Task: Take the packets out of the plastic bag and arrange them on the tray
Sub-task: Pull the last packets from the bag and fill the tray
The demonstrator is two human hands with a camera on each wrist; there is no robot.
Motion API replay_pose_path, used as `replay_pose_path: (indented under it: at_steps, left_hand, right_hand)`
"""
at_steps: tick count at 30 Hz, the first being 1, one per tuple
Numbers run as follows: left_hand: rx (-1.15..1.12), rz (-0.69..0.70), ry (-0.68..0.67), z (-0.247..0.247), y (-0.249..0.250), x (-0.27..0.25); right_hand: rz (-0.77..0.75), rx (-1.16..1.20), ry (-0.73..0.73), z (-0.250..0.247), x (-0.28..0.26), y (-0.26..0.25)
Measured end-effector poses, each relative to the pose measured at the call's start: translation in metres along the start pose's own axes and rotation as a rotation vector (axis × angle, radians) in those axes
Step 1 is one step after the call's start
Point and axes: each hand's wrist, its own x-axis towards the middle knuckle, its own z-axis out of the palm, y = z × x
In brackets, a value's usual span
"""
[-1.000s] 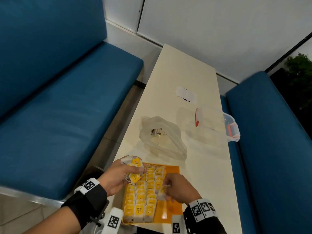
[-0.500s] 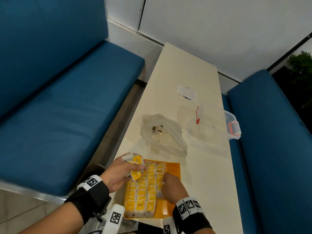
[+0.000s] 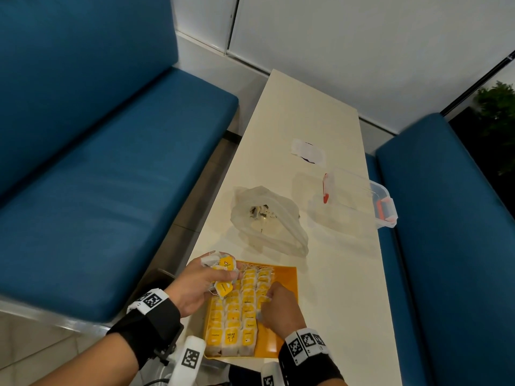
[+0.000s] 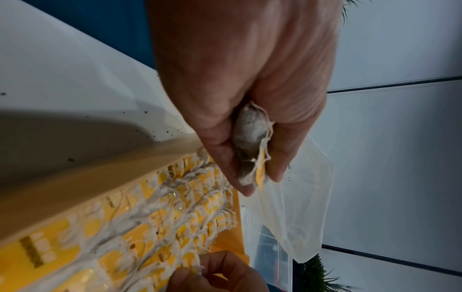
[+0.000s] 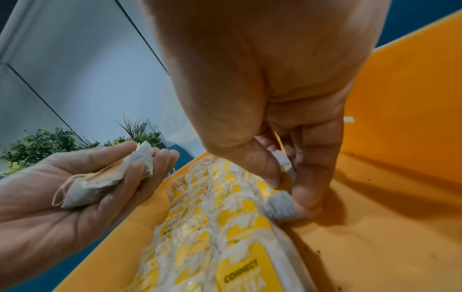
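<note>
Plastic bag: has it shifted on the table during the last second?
No. The plastic bag lies as before, just left of the clear container, with the same gap between them. Only the head camera's framing has changed.

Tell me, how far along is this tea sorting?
Well along: three rows of yellow-tagged tea packets already fill the orange plastic tray. The right hand pinches one packet into place; the left hand holds several more. The translucent plastic bag looks nearly empty; some contents remain.

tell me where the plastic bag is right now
In the head view the plastic bag lies crumpled on the table, just beyond the orange tray and left of the clear container.
</note>
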Motion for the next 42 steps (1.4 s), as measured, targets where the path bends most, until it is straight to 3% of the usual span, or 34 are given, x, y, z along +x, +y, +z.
replay_pose_path:
  at_steps: [7,9,11,14,16,21,30,42]
  left_hand:
    - [-0.014,-0.020,-0.004,-0.001,0.003,0.000]
    - [-0.048,-0.028,0.004,0.001,0.005,0.001]
    - [-0.092,-0.049,0.025,0.005,0.008,0.003]
    - [-0.130,-0.080,0.062,0.010,0.011,0.005]
    - [-0.146,-0.106,0.067,0.013,0.012,0.005]
    - [-0.132,-0.185,0.054,0.022,0.016,0.000]
    - [-0.042,-0.203,0.036,0.031,0.022,-0.004]
    - [-0.021,-0.230,0.058,0.035,0.019,0.001]
  right_hand:
    - [-0.078,0.031,0.099,-0.002,-0.005,-0.001]
    - [-0.216,0.048,0.207,-0.009,-0.010,-0.007]
    - [-0.449,0.115,0.275,-0.017,-0.019,-0.018]
    - [-0.745,0.190,0.258,-0.027,-0.033,-0.036]
    - [-0.826,0.178,0.210,-0.031,-0.037,-0.043]
    - [-0.891,0.052,0.081,-0.029,-0.033,-0.042]
    - [-0.861,-0.085,0.083,-0.028,-0.031,-0.043]
    - [-0.795,-0.003,0.086,-0.042,-0.037,-0.036]
